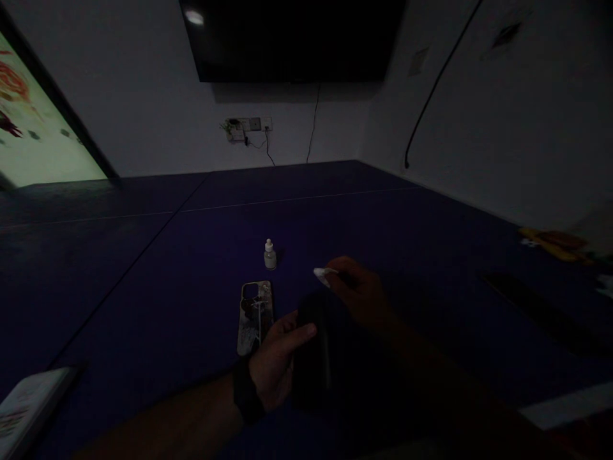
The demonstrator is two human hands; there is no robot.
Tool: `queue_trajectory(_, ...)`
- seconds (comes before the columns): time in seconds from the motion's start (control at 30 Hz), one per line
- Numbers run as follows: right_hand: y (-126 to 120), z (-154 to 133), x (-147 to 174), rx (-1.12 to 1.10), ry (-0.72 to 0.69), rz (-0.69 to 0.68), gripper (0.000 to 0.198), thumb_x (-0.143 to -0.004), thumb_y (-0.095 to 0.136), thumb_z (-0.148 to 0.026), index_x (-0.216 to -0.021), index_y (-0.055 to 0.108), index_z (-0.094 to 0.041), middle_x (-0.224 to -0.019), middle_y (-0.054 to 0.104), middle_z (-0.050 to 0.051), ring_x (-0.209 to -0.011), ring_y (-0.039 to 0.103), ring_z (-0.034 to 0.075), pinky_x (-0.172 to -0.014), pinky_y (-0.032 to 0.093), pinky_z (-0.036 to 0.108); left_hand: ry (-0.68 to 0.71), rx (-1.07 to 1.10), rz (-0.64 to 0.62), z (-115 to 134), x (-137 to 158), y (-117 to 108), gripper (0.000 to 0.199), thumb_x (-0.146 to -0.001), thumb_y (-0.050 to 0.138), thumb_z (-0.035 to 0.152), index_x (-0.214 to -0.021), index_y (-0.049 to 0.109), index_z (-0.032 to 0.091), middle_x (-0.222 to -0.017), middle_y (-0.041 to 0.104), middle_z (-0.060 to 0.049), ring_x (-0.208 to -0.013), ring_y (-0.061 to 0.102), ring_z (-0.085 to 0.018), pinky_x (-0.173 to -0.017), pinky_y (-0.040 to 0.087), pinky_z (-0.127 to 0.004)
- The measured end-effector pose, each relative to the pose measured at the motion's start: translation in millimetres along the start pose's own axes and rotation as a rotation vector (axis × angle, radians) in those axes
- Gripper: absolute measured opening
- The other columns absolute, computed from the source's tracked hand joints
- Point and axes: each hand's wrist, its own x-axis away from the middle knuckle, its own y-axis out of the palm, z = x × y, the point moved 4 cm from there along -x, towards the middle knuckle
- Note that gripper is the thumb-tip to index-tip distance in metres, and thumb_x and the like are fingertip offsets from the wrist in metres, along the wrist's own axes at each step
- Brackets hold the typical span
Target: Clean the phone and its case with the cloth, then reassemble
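Note:
My left hand [280, 358], with a dark band on its wrist, grips a dark, flat, phone-shaped object [313, 358] by its left side, thumb on top. The dim light hides most of its detail. Just beyond its far right edge, my right hand [357, 291] pinches a small white piece of cloth or tissue [324, 275], held apart from the dark object. A patterned phone case [253, 319] with a camera cut-out lies left of the dark object, partly behind my left hand. Farther back stands a small bottle [270, 257] with a white dropper-like cap.
All this is on a dark blue surface [143, 275] with seam lines. A white box or book [33, 399] lies at the near left. On the right are a long dark item [536, 306] and a yellow object [555, 245]. A wall-mounted screen [297, 45] hangs above wall sockets [253, 124].

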Motion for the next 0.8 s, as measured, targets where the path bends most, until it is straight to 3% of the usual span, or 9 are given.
queue_trajectory(0.07,2,3,1,0.002,-0.003,-0.011,0.018,-0.091,0.067,-0.038,-0.082,0.068,-0.022,-0.081,0.066,0.001,-0.076,0.062,0.016,-0.070,0.050,0.028,-0.054,0.069,0.022,-2,0,1,0.030,-0.086,0.076,0.028,-0.112,0.069,0.016,-0.089,0.074,-0.006,-0.076,0.071,-0.018,-0.073,0.055,-0.029)
queue_trajectory(0.17,5,8,3,0.030,-0.004,-0.046,0.018,-0.091,0.067,-0.038,-0.084,0.069,-0.022,-0.084,0.067,0.001,-0.078,0.063,0.016,-0.071,0.050,0.028,-0.142,0.225,0.016,-5,0,1,0.039,-0.095,0.061,0.049,-0.115,0.069,0.016,-0.096,0.076,-0.010,-0.087,0.073,-0.024,-0.083,0.055,-0.035)
queue_trajectory(0.27,7,9,4,0.083,-0.066,-0.144,0.017,-0.095,0.063,-0.036,-0.089,0.070,-0.022,-0.089,0.069,0.003,-0.083,0.066,0.017,-0.074,0.052,0.029,-0.073,0.314,-0.031,-2,-1,1,0.045,-0.098,0.053,0.056,-0.120,0.066,0.019,-0.100,0.075,-0.010,-0.090,0.073,-0.025,-0.089,0.053,-0.039)
queue_trajectory(0.47,9,0,6,0.330,-0.384,-0.350,0.015,-0.100,0.057,-0.027,-0.104,0.071,-0.022,-0.101,0.075,0.007,-0.097,0.069,0.022,-0.090,0.053,0.041,-0.127,0.338,-0.138,-6,-2,1,0.060,-0.096,0.045,0.067,-0.131,0.059,0.021,-0.106,0.070,-0.012,-0.094,0.072,-0.029,-0.086,0.053,-0.048)
queue_trajectory(0.67,29,1,15,0.360,-0.424,-0.340,0.020,-0.098,0.053,-0.017,-0.110,0.068,-0.022,-0.114,0.073,0.009,-0.107,0.069,0.021,-0.093,0.056,0.041,-0.092,0.346,-0.128,-7,-2,1,0.054,-0.097,0.044,0.066,-0.137,0.054,0.030,-0.106,0.069,-0.007,-0.091,0.070,-0.025,-0.088,0.051,-0.044)
queue_trajectory(0.8,40,-3,22,0.340,-0.488,-0.429,0.019,-0.097,0.055,-0.013,-0.109,0.069,-0.019,-0.111,0.073,0.010,-0.104,0.066,0.021,-0.090,0.056,0.040,-0.044,0.325,-0.126,-6,-7,-2,0.059,-0.094,0.044,0.072,-0.129,0.059,0.027,-0.096,0.067,-0.005,-0.085,0.066,-0.021,-0.087,0.051,-0.039)
